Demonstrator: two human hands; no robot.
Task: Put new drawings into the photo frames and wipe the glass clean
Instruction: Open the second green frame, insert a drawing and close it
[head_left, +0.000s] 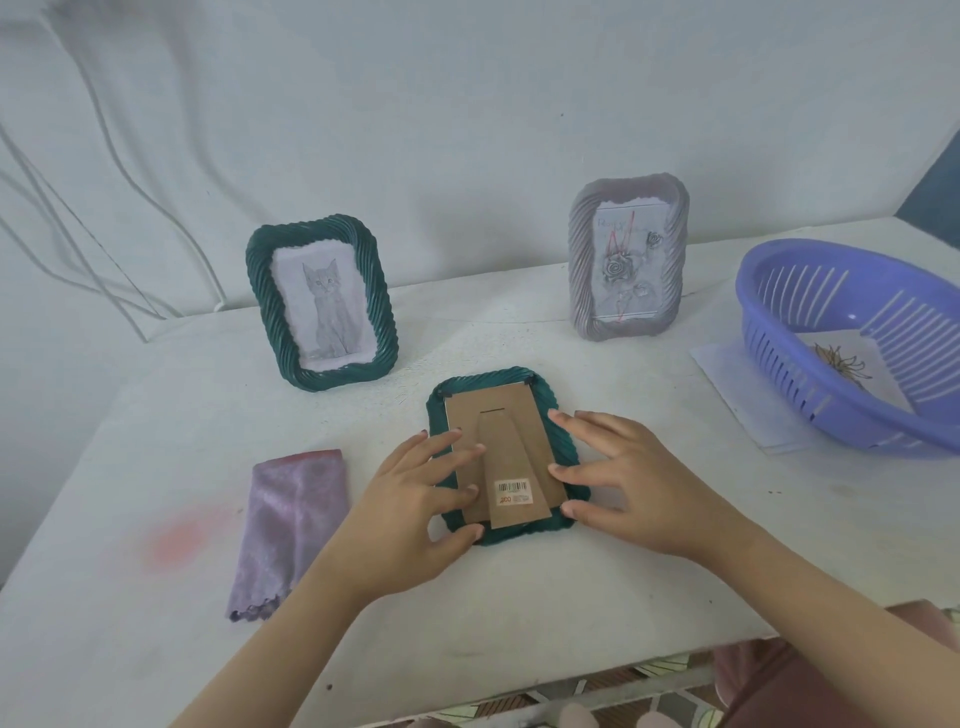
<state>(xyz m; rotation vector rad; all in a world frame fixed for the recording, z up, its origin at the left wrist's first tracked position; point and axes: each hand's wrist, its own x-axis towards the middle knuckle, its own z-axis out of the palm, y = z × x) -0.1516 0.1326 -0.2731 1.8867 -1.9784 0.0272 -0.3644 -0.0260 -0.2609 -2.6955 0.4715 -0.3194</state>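
— Which step is this?
— Both hands, left hand (415, 499) and right hand (628, 488), fingers spread, press the cardboard back of the face-down green twisted-rim photo frame (566, 452) at table centre.
— Next?
— Probably turning it over; the folded purple cloth (291, 525) waits at nine o'clock.

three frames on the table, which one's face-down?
The dark green ribbed frame between both hands, brown cardboard back up. The green cat-drawing frame and grey rose-drawing frame stand upright.
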